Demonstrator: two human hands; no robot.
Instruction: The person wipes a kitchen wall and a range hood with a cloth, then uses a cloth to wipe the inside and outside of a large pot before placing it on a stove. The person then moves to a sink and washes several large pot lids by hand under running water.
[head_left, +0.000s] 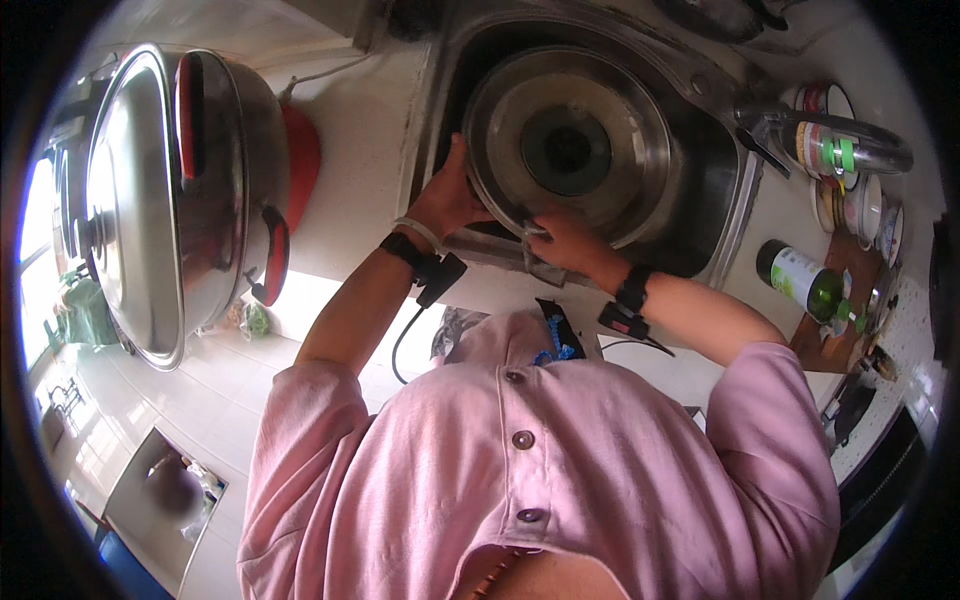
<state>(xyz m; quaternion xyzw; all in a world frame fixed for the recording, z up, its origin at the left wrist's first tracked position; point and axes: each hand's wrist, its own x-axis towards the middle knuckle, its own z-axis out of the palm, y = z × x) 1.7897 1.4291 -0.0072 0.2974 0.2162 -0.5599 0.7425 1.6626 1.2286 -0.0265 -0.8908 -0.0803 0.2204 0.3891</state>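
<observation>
A round steel pan or lid with a dark round centre (637, 180) lies in the stainless steel sink (701, 217); whether it is a lid or a shallow vessel I cannot tell. My left hand (448, 191) grips its left rim, thumb up along the edge. At the near rim my right hand (566, 238) has its fingers curled around something small and pale at the edge, too blurred to name. Both wrists wear black straps with small devices and cables.
A large lidded steel pot (217, 187) with red-black handles stands left, beside a red object (302, 165). Right of the sink are the faucet (840, 131), a green bottle (799, 280), a brown board (844, 259) and several cups or jars. An open box (142, 517) sits lower left.
</observation>
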